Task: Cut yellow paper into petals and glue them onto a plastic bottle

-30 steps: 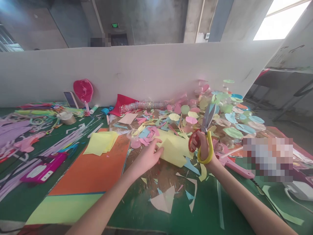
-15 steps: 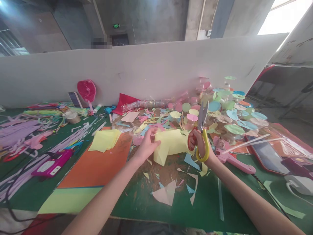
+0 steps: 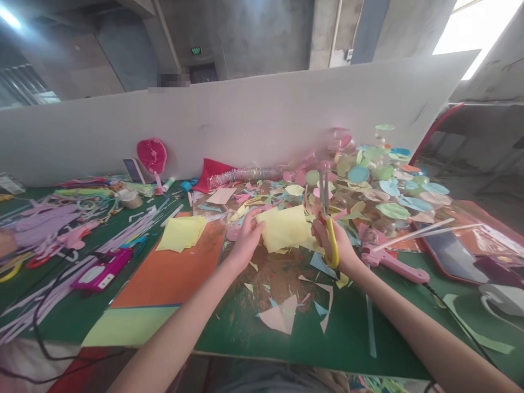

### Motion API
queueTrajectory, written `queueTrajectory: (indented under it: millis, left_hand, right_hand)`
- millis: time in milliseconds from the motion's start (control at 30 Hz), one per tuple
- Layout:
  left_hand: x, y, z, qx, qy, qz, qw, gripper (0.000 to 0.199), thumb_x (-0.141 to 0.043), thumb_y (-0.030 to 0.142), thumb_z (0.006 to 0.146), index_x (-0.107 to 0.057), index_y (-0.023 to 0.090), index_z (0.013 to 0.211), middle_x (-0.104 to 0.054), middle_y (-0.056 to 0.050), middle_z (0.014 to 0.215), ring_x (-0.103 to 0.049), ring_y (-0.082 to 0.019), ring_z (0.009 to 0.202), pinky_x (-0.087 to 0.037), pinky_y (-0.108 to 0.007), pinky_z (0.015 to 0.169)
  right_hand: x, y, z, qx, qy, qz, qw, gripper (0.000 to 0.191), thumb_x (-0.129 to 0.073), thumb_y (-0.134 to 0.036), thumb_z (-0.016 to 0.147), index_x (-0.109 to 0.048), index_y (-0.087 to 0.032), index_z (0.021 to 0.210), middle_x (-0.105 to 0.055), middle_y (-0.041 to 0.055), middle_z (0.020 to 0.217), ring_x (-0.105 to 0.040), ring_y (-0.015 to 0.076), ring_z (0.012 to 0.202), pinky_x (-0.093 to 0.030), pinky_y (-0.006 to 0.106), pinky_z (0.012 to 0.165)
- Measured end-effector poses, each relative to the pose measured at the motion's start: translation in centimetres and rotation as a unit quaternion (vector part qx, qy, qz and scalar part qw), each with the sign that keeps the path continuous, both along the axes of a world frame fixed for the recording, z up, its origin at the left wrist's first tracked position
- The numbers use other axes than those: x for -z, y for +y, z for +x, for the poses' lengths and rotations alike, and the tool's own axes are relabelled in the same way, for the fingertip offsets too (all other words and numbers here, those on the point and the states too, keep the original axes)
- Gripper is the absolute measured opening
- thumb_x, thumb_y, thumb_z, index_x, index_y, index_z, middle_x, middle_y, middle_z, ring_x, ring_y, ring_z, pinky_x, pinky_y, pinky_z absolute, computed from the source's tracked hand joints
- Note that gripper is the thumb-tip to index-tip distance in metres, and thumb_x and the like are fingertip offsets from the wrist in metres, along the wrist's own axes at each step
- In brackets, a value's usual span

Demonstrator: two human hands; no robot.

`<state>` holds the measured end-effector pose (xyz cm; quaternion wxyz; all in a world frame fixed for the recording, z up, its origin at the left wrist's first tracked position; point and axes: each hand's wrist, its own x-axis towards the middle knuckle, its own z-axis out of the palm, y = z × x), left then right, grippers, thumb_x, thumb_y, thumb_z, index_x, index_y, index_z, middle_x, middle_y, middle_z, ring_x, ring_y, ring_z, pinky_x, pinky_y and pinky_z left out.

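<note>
One yellow sheet (image 3: 285, 228) extends rightward from the left hand (image 3: 248, 238).

Holds yellow paper (image 3: 286, 226) in left hand (image 3: 248, 238) and upward-pointing scissors (image 3: 325, 201) in right hand (image 3: 346, 251), above green table (image 3: 237, 325) littered with paper scraps (image 3: 281, 315).

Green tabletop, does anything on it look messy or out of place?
Yes: jagged paper scraps lie strewn on the green tabletop, nearer the camera than the yellow paper in the left hand. They look untidy compared with the stacked yellow sheets.
</note>
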<state>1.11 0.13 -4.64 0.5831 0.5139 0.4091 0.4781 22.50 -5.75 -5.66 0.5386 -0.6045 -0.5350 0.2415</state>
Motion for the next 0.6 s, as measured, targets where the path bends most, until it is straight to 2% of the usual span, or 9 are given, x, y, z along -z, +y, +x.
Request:
queueTrajectory:
  millis: [100,200,367,600]
  left_hand:
    - [-0.2,-0.2,0.1,0.000,-0.022,-0.013,1.000,0.044,-0.062,0.030,0.080,-0.052,0.030,0.123,-0.067,-0.003,0.120,-0.065,-0.019,0.095,-0.049,-0.027,0.071]
    - [-0.7,-0.6,0.3,0.007,-0.064,-0.042,0.997,0.043,-0.062,0.028,0.079,-0.054,0.030,0.121,-0.068,-0.001,0.117,-0.066,-0.020,0.098,-0.051,-0.029,0.077]
    - [-2.0,-1.3,0.4,0.026,-0.121,-0.085,0.989,0.052,-0.065,0.027,0.075,-0.054,0.027,0.125,-0.070,-0.003,0.115,-0.069,-0.022,0.097,-0.053,-0.034,0.084]
    - [-2.1,-1.2,0.4,0.077,-0.164,-0.113,0.977,0.057,-0.067,0.030,0.076,-0.054,0.025,0.131,-0.073,-0.004,0.110,-0.071,-0.023,0.096,-0.055,-0.036,0.084]
  right_hand:
    - [-0.6,-0.3,0.0,-0.003,0.002,-0.020,1.000,0.046,-0.049,-0.066,0.086,-0.057,-0.022,0.077,-0.045,-0.0033,0.058,-0.045,0.0164,0.058,-0.037,0.029,0.057]
    - [-1.1,-0.6,0.1,0.014,-0.011,-0.029,0.999,0.046,-0.050,-0.067,0.086,-0.058,-0.022,0.084,-0.048,-0.0026,0.061,-0.046,0.0176,0.060,-0.038,0.031,0.059]
    - [-1.0,-0.4,0.2,0.000,-0.005,-0.032,0.999,0.045,-0.057,-0.065,0.083,-0.054,-0.022,0.093,-0.059,0.0019,0.080,-0.053,0.0204,0.073,-0.041,0.033,0.067]
    - [-1.2,0.0,-0.4,-0.044,0.102,-0.071,0.991,0.048,-0.069,-0.065,0.071,-0.047,-0.023,0.078,-0.045,-0.0054,0.065,-0.048,0.0152,0.060,-0.042,0.030,0.060]
